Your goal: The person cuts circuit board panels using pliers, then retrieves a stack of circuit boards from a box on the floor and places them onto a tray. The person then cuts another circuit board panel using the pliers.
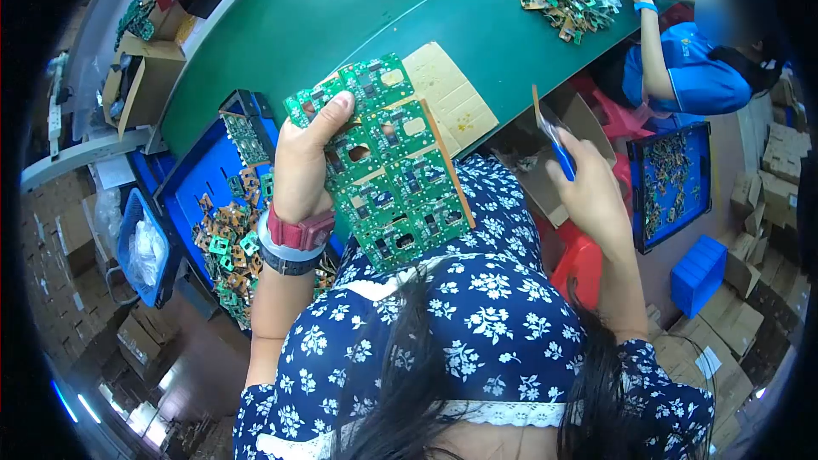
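Note:
A green circuit board panel [400,179] is gripped in my left hand [307,149], its thumb on the upper left part of the face. An orange-brown strip [447,162] runs along the panel's right edge. To the right, my right hand [592,187] is closed around a tool with blue handles [558,155]. A thin brown strip [535,100] stands up at the tool's tip, apart from the panel. Behind the panel, a flat piece of cardboard [452,94] lies on the green table [341,8].
A blue tray [183,204] of cut board pieces stands at the left. Beyond are a board pile [567,0] and a co-worker in a blue shirt [694,64]. An open carton [545,179], red stool [579,268] and black-rimmed tray [671,183] are at the right.

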The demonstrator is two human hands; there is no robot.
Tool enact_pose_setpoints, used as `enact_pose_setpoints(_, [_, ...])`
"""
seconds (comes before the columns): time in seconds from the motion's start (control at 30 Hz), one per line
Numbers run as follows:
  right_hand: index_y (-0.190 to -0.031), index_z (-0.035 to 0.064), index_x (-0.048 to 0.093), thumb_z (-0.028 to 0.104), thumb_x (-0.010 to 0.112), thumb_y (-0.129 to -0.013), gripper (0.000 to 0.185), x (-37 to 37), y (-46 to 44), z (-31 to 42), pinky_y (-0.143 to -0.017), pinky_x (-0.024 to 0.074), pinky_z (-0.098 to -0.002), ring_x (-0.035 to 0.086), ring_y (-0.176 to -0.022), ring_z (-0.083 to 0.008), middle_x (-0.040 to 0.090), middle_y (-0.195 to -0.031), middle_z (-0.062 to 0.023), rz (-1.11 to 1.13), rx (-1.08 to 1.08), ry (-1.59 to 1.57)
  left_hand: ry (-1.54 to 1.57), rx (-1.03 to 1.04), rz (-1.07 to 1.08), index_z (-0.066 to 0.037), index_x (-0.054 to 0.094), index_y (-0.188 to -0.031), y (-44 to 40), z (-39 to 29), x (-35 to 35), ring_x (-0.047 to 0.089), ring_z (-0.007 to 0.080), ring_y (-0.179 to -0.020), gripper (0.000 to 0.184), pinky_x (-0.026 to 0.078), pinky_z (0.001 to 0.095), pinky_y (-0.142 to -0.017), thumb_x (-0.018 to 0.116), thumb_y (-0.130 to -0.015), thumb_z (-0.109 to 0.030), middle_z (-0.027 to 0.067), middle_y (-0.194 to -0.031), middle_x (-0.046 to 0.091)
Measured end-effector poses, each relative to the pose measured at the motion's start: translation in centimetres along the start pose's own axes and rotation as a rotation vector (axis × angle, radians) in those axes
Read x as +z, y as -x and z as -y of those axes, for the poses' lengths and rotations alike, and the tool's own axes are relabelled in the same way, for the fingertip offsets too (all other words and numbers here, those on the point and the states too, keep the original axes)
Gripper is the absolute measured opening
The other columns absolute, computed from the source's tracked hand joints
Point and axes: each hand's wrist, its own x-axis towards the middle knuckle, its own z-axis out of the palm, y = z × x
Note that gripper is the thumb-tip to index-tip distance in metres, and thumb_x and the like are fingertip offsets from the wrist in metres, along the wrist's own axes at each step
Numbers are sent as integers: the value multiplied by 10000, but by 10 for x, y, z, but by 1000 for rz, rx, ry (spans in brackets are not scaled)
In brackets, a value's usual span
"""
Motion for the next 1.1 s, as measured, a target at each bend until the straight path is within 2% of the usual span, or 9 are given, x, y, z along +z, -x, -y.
enact_pose_setpoints(0.03, [-1281, -14, 514, 165, 625, -851, 480, 5, 2, -15, -841, 433, -313, 546, -922, -198, 562, -1026, -97, -90, 21, 492, 19, -7, 3, 31, 559, -1130, 0, 2, 0, 682, 218, -817, 267, 581, 348, -715, 567, -917, -129, 140, -1003, 670])
enact_pose_setpoints(0.07, [-1281, -14, 514, 165, 625, -851, 480, 3, 4, -15, -841, 433, -313, 546, -922, -198, 562, -1026, -97, -88, 27, 496, 24, -13, 7, 31, 559, -1130, -2, 3, 1, 682, 218, -817, 267, 581, 348, -715, 567, -917, -129, 140, -1003, 670])
enact_pose_setpoints(0.17, [-1297, -14, 488, 165, 635, -836, 516, 0, 13, -6, -902, 415, -329, 528, -1042, -211, 545, -1122, -112, 52, -208, -272, -27, -31, 29, 32, 559, -1129, -4, 5, 5, 682, 217, -815, 268, 583, 347, -713, 565, -919, -134, 142, -998, 670])
enact_pose_setpoints(0.27, [-1286, -23, 492, 156, 634, -840, 502, 7, 10, 24, -940, 405, -323, 534, -1067, -223, 548, -1146, -128, 228, -372, -450, -4, -25, 86, 32, 560, -1129, -3, 3, 14, 682, 216, -812, 272, 583, 344, -708, 568, -919, -139, 142, -995, 671])
enact_pose_setpoints(0.43, [-1262, -35, 513, 145, 640, -838, 478, 25, 4, 29, -956, 402, -332, 546, -1074, -228, 565, -1158, -151, 356, -376, -564, -14, 5, 82, 33, 561, -1129, 0, -2, 12, 682, 213, -803, 278, 584, 341, -699, 574, -915, -144, 141, -990, 671])
enact_pose_setpoints(0.73, [-1228, -31, 548, 69, 618, -819, 427, 34, 19, 45, -874, 463, -343, 621, -974, -260, 631, -1052, -186, 164, -362, -357, -76, 19, -21, 32, 565, -1118, 6, 0, 12, 683, 207, -778, 269, 582, 327, -672, 575, -914, -144, 138, -977, 672])
enact_pose_setpoints(0.83, [-1250, -2, 545, 65, 617, -789, 472, 34, 25, 53, -819, 494, -350, 639, -936, -322, 616, -1068, -210, 69, -354, -151, -167, 104, -132, 7, 599, -1056, 14, -5, 25, 678, 154, -750, 213, 523, 237, -553, 590, -905, -143, 79, -895, 674])
enact_pose_setpoints(0.97, [-1249, -9, 538, 87, 621, -804, 462, 36, 25, 52, -820, 484, -370, 629, -916, -331, 614, -1006, -204, 75, -331, -193, -187, 60, -116, 30, 575, -1099, 12, -6, 18, 682, 200, -762, 251, 578, 319, -649, 572, -916, -142, 132, -946, 676])
enact_pose_setpoints(1.1, [-1245, -46, 525, 58, 607, -841, 425, 30, 23, 35, -842, 459, -329, 605, -928, -257, 612, -1012, -155, 216, -300, -456, -64, 30, -39, 32, 578, -1094, 7, 1, 8, 684, 203, -774, 242, 580, 323, -658, 561, -924, -140, 132, -947, 678])
